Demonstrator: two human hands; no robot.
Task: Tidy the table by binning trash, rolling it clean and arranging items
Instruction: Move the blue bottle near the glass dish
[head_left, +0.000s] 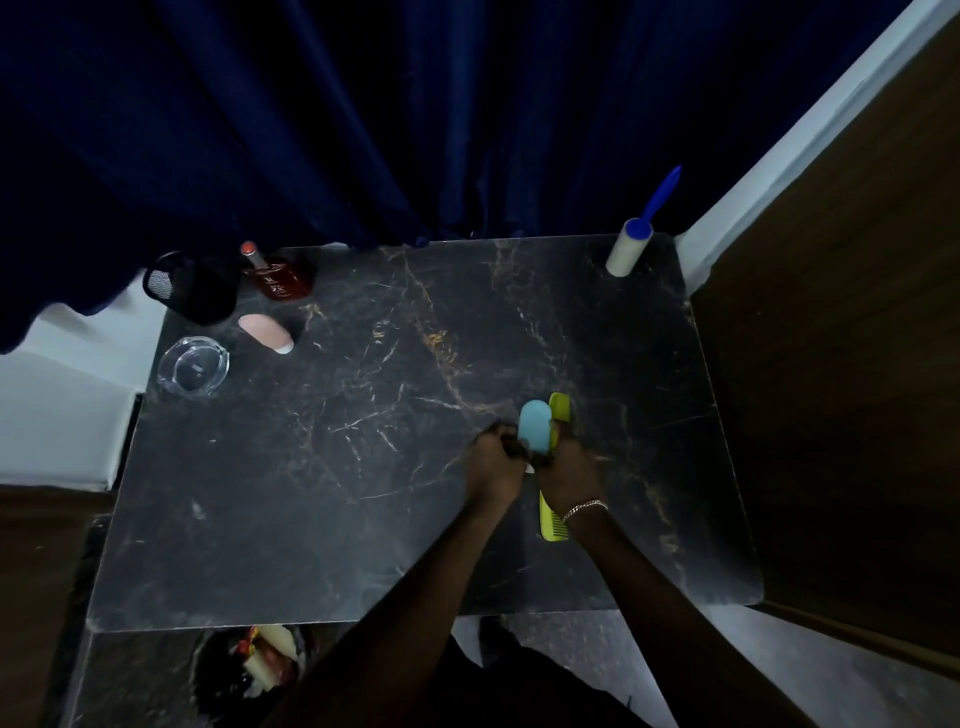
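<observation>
Both hands meet over the right middle of the dark marble table (322, 467). My left hand (493, 462) is closed around the lower end of a light-blue rounded item (535, 426), which stands up between the two hands. My right hand (569, 475), with a chain bracelet on the wrist, grips a yellow-green comb (549, 522); the comb's ends stick out above and below the fist. A white lint roller (629, 252) with a blue handle stands at the table's back right corner, apart from both hands.
At the back left are a black mesh cup (189, 291), a red perfume bottle (280, 278), a pink rounded item (265, 332) and a glass ashtray (193, 366). A black bin (260, 670) holding trash sits on the floor below the front edge. A blue curtain hangs behind.
</observation>
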